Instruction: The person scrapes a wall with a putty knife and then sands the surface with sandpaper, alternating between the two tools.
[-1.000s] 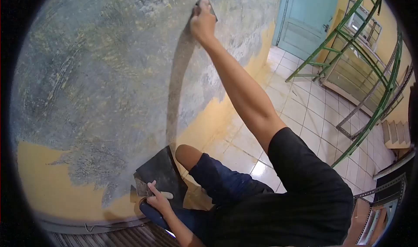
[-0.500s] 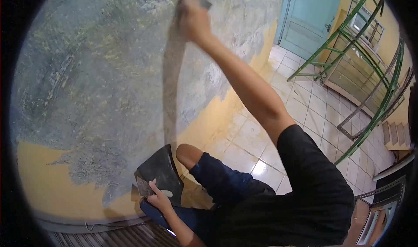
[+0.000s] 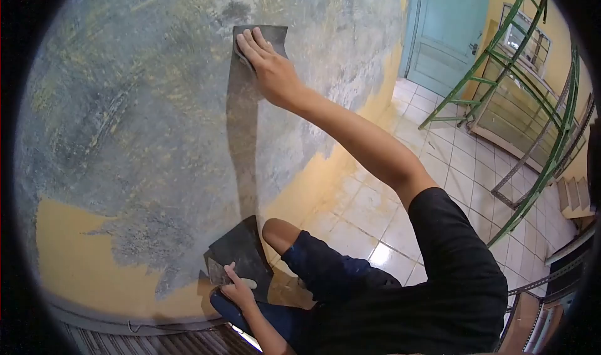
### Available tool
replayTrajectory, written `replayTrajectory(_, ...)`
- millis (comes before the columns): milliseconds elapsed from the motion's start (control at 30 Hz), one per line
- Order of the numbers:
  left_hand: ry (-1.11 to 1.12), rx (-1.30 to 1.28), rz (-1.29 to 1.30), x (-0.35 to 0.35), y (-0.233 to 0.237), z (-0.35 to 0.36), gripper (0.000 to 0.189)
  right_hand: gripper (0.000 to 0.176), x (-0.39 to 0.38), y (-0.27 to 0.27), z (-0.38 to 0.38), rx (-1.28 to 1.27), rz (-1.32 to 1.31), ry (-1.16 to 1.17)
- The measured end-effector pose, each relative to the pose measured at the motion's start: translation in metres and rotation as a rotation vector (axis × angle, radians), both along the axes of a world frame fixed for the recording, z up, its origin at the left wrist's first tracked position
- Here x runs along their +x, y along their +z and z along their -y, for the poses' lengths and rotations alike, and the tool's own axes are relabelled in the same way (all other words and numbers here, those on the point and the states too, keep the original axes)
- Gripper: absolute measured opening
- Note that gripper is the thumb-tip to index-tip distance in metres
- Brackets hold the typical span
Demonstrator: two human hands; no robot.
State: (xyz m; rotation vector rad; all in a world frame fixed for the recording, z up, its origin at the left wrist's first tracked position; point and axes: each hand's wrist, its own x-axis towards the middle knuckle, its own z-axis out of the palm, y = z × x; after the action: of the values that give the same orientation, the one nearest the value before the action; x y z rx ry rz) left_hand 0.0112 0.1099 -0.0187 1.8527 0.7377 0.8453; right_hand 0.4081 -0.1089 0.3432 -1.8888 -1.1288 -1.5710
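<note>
My right hand [image 3: 266, 64] presses a dark, bendy rectangular sheet [image 3: 275, 34] against the grey-patched wall [image 3: 169, 123], fingers laid along its face. The sheet's right side curves. Low by the wall, my left hand [image 3: 239, 291] is closed round a putty knife, whose pale handle end [image 3: 249, 283] sticks out to the right and whose greyish blade [image 3: 216, 272] points left. A larger black sheet [image 3: 241, 248] lies behind that hand, close over my bent leg [image 3: 282, 235].
Tiled floor [image 3: 360, 230] runs along the wall's foot. A green metal ladder frame [image 3: 482, 79] stands at the right, before a glass-fronted cabinet [image 3: 516, 114]. The blue door [image 3: 447, 32] is at the back. Corrugated slats [image 3: 169, 339] lie at the bottom left.
My right hand has moved down and slightly left on the wall with the dark sheet, which now shows flat and sharp. The left hand keeps its hold. The view has shifted slightly.
</note>
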Motion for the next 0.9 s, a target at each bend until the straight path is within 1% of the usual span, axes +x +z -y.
replayTrajectory(33, -0.013, -0.058, -0.052, -0.001, 0.008, 0.006, 0.052, 0.051, -0.004, 0.004, 0.007, -0.059, 0.030, -0.069)
replayTrajectory(67, -0.024, -0.115, -0.110, -0.005, 0.020, 0.012, 0.049, 0.051, -0.005, 0.015, 0.014, -0.054, 0.025, -0.066)
replayTrajectory(100, -0.018, -0.111, -0.104, -0.005, 0.031, 0.016, 0.049, 0.043, 0.003, 0.036, 0.020, 0.148, -0.172, -0.090)
replayTrajectory(133, -0.061, -0.035, -0.101, -0.008, 0.043, 0.021, 0.048, 0.035, 0.010, 0.050, 0.024, 0.348, -0.376, -0.113)
replayTrajectory(167, -0.105, 0.042, -0.101, -0.011, 0.052, 0.024, 0.047, 0.035, 0.017, 0.055, 0.023, 0.354, -0.379, -0.109)
replayTrajectory(200, -0.111, 0.103, -0.011, -0.009, 0.061, 0.027, 0.046, 0.028, 0.025, 0.062, 0.020, 0.463, -0.401, -0.075)
replayTrajectory(233, -0.109, 0.104, -0.008, -0.011, 0.073, 0.029, 0.046, 0.021, 0.030, 0.064, 0.019, 0.566, -0.423, -0.045)
replayTrajectory(267, -0.177, 0.105, -0.070, -0.012, 0.099, 0.033, 0.043, 0.022, 0.045, 0.044, 0.003, 0.527, -0.218, -0.017)
replayTrajectory(300, -0.244, 0.111, -0.130, -0.009, 0.122, 0.034, 0.041, 0.022, 0.030, 0.037, -0.004, 0.530, -0.207, -0.014)
replayTrajectory(333, -0.239, 0.119, -0.125, -0.004, 0.136, 0.032, 0.041, 0.023, 0.006, 0.022, -0.014, 0.355, -0.082, 0.044)
replayTrajectory(367, -0.320, 0.209, -0.088, 0.001, 0.149, 0.029, 0.038, 0.025, -0.006, 0.015, -0.020, 0.180, 0.041, 0.101)
replayTrajectory(400, -0.400, 0.301, -0.055, 0.007, 0.162, 0.025, 0.034, 0.024, -0.001, 0.021, -0.016, 0.207, 0.043, 0.136)
replayTrajectory(433, -0.395, 0.308, -0.059, 0.012, 0.176, 0.021, 0.034, 0.024, 0.007, 0.032, -0.008, 0.215, 0.040, 0.141)
replayTrajectory(500, -0.468, 0.437, -0.003, 0.025, 0.205, 0.017, 0.028, 0.027, 0.023, 0.067, 0.012, 0.376, -0.260, -0.036)
replayTrajectory(533, -0.517, 0.439, -0.036, 0.030, 0.228, 0.018, 0.027, 0.032, 0.052, 0.083, 0.015, 0.523, -0.244, -0.052)
replayTrajectory(567, -0.516, 0.445, -0.034, 0.037, 0.247, 0.017, 0.027, 0.032, 0.048, 0.083, 0.009, 0.528, -0.241, -0.050)
replayTrajectory(633, -0.573, 0.420, -0.058, 0.052, 0.275, 0.014, 0.027, 0.041, 0.023, 0.079, -0.013, 0.480, -0.250, 0.006)
replayTrajectory(667, -0.569, 0.487, -0.052, 0.060, 0.282, 0.009, 0.028, 0.048, 0.011, 0.062, -0.030, 0.404, -0.059, 0.000)
replayTrajectory(700, -0.565, 0.494, -0.047, 0.068, 0.289, 0.005, 0.028, 0.048, 0.009, 0.057, -0.032, 0.410, -0.051, 0.004)
replayTrajectory(767, -0.564, 0.490, -0.035, 0.080, 0.302, 0.000, 0.031, 0.056, 0.007, 0.048, -0.025, 0.194, 0.017, -0.004)
replayTrajectory(800, -0.530, 0.555, 0.098, 0.088, 0.302, -0.002, 0.035, 0.057, 0.022, 0.064, -0.015, 0.259, -0.047, 0.030)
replayTrajectory(833, -0.534, 0.556, 0.087, 0.089, 0.308, -0.005, 0.035, 0.057, 0.035, 0.075, -0.009, 0.263, -0.057, 0.028)
replayTrajectory(900, -0.499, 0.375, -0.099, 0.088, 0.321, -0.008, 0.038, 0.059, 0.035, 0.104, 0.001, 0.484, -0.341, 0.020)
